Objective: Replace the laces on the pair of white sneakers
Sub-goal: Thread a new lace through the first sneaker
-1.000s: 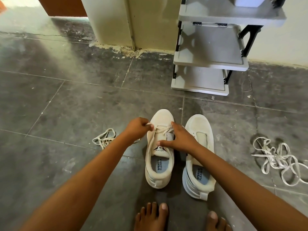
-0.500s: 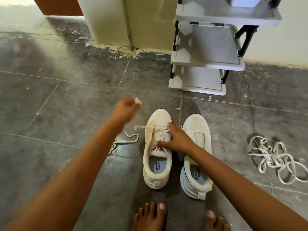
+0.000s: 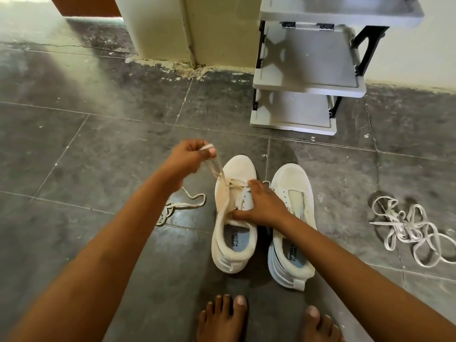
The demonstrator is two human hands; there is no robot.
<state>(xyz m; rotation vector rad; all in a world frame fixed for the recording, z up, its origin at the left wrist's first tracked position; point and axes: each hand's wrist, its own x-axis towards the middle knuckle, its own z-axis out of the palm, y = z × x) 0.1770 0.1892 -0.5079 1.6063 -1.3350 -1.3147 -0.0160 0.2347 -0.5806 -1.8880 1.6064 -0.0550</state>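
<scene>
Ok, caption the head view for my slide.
Left hand pinches a lace raised from one white sneaker, right hand steadying it; second sneaker beside, unlaced.

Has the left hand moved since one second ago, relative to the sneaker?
Yes. The left hand was at the eyelets of the laced sneaker; now it is off to the left, near toe level, pulling the lace.
</scene>
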